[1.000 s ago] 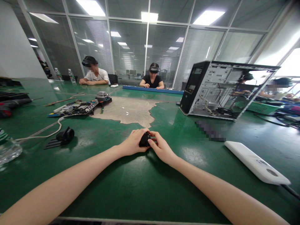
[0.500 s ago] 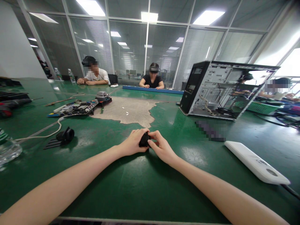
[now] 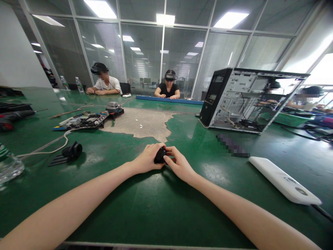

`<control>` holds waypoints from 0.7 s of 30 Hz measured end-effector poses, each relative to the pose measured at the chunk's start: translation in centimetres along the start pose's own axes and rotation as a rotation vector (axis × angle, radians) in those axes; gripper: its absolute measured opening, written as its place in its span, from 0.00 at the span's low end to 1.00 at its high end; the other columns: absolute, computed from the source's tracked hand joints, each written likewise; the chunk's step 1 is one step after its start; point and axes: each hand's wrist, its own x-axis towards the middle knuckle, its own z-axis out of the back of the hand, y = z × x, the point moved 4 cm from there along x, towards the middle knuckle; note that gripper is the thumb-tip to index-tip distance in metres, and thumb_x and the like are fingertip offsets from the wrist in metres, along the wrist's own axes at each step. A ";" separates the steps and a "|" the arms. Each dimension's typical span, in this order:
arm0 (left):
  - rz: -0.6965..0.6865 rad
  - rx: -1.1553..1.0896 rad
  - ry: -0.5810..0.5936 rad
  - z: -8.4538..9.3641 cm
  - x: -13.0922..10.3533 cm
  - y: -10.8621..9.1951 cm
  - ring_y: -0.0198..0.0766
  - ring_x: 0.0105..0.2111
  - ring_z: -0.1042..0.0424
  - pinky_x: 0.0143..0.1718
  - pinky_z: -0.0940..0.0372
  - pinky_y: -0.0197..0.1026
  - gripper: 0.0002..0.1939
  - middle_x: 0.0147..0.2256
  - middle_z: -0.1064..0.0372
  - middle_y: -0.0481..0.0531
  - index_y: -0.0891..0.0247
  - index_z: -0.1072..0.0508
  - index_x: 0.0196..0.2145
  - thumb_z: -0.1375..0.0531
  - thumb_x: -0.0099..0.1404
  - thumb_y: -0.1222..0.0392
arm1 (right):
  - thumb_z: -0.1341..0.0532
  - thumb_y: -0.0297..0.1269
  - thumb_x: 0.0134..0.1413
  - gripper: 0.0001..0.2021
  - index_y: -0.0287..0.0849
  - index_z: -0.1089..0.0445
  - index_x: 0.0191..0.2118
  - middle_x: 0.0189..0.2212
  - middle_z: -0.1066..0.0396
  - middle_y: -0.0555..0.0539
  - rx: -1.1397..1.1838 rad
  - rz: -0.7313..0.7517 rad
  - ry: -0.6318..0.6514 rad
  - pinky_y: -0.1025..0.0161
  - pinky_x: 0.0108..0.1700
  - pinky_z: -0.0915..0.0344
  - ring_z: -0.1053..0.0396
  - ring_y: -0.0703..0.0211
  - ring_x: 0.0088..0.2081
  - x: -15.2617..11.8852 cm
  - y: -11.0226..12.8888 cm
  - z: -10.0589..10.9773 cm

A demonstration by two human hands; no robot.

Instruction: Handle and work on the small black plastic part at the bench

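A small black part (image 3: 159,156), blocky in outline, sits between my hands at the middle of the green table (image 3: 156,215); its exact kind is hard to make out. My left hand (image 3: 147,159) is closed around its left side, thumb toward me. From the right, my right hand (image 3: 179,164) pinches its edge with thumb and bent fingers. Much of the part is covered by the fingers. Left of my forearm lies a black piece with a round ring and flat prongs (image 3: 72,151).
A clear bottle (image 3: 10,166) lies at the left edge. Circuit boards (image 3: 83,119) rest beyond a bare patch (image 3: 145,121). An opened computer case (image 3: 234,100) and a white power bank-like block (image 3: 283,180) are at right. Two people (image 3: 106,83) sit across the table.
Almost nothing differs. Both hands keep their hold on the black part, and the view has shifted very slightly.
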 end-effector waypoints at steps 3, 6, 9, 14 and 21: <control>-0.005 -0.007 0.001 0.1 0.0 -0.1 0.44 0.43 0.38 0.46 0.46 0.47 0.30 0.44 0.38 0.52 0.59 0.47 0.49 0.41 0.49 0.62 | 0.45 0.30 0.50 0.11 0.44 0.41 0.42 0.39 0.37 0.47 0.007 0.034 -0.008 0.62 0.38 0.32 0.35 0.59 0.43 -0.1 0.3 0.1; -0.008 -0.015 -0.008 0.0 -0.1 0.0 0.44 0.43 0.38 0.46 0.46 0.46 0.30 0.44 0.38 0.52 0.59 0.47 0.49 0.40 0.49 0.62 | 0.45 0.30 0.51 0.10 0.44 0.41 0.40 0.39 0.38 0.48 0.013 0.058 -0.012 0.62 0.40 0.33 0.36 0.59 0.43 -0.1 0.4 0.0; -0.005 -0.011 -0.018 -0.1 -0.1 0.0 0.43 0.42 0.37 0.45 0.46 0.46 0.29 0.43 0.38 0.52 0.59 0.47 0.49 0.40 0.50 0.61 | 0.46 0.31 0.52 0.08 0.44 0.41 0.40 0.37 0.38 0.49 0.010 0.068 -0.012 0.62 0.39 0.33 0.35 0.60 0.43 -0.1 0.3 0.0; -0.002 -0.010 -0.014 -0.1 -0.1 0.1 0.43 0.43 0.38 0.45 0.46 0.46 0.29 0.44 0.38 0.52 0.59 0.48 0.49 0.41 0.50 0.61 | 0.46 0.30 0.52 0.10 0.43 0.42 0.42 0.40 0.37 0.46 0.012 0.053 -0.020 0.62 0.39 0.33 0.35 0.59 0.43 -0.1 0.0 0.0; 0.008 -0.012 -0.006 -0.1 -0.1 0.1 0.44 0.43 0.37 0.46 0.47 0.47 0.29 0.44 0.38 0.52 0.58 0.48 0.49 0.40 0.50 0.60 | 0.46 0.31 0.52 0.13 0.42 0.41 0.45 0.42 0.36 0.43 -0.051 0.003 -0.014 0.58 0.40 0.33 0.35 0.57 0.43 0.0 -0.3 0.0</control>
